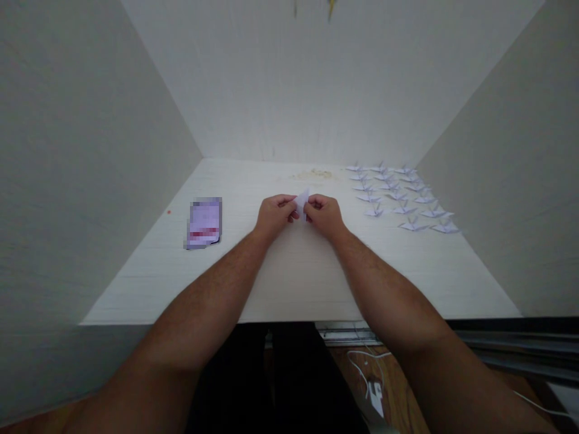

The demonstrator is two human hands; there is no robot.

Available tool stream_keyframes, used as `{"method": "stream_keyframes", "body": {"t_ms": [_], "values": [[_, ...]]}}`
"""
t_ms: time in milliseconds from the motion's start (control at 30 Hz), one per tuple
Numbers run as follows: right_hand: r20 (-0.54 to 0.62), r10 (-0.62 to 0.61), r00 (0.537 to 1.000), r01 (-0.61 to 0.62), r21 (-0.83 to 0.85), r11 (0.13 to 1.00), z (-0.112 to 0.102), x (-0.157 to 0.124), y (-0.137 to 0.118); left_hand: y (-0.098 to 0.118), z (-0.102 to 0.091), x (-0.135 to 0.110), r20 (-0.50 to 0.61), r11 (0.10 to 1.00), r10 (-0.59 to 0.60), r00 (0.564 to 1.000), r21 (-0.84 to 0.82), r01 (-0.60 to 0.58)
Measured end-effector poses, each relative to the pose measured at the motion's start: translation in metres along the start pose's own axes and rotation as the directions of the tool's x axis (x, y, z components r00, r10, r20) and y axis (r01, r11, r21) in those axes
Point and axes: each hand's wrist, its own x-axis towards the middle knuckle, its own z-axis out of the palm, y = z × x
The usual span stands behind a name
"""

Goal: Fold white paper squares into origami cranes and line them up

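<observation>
A small piece of folded white paper [302,201] is held upright between both hands, above the middle of the white table. My left hand [277,211] pinches its left side with thumb and fingers. On the opposite side, my right hand [324,212] grips the paper's right edge, fingers curled. The fingers hide part of the paper, so its exact folded shape is unclear. Rows of folded white paper cranes [398,196] stand on the table to the right of my right hand.
White panels close in the table [289,283] at the back and both sides. A blurred-out purple-white flat item [204,222] lies at left, near a small red dot [169,212]. Yellowish marks [316,174] show at the back. Below, a white cable [362,367] and power strip [375,398] lie on the floor.
</observation>
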Motion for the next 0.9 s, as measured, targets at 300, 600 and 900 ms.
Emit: {"method": "stream_keyframes", "body": {"t_ms": [300, 600, 900], "values": [[-0.078, -0.014, 0.997, 0.0, -0.178, 0.984, -0.0009, 0.0037, 0.0022, 0.0019, 0.0011, -0.0001, -0.013, 1.0, 0.018, 1.0, 0.023, -0.017], [-0.056, -0.041, 0.998, 0.026, -0.25, 0.968, -0.0018, 0.0072, 0.0062, -0.0018, -0.0001, 0.0009, 0.054, 0.997, -0.04, 0.998, -0.06, 0.043], [-0.071, -0.106, 0.992, 0.087, -0.232, 0.969, -0.0024, 0.0065, 0.0077, -0.0005, -0.0003, 0.0022, 0.065, 0.984, -0.086, 0.994, -0.15, 0.094]]}}
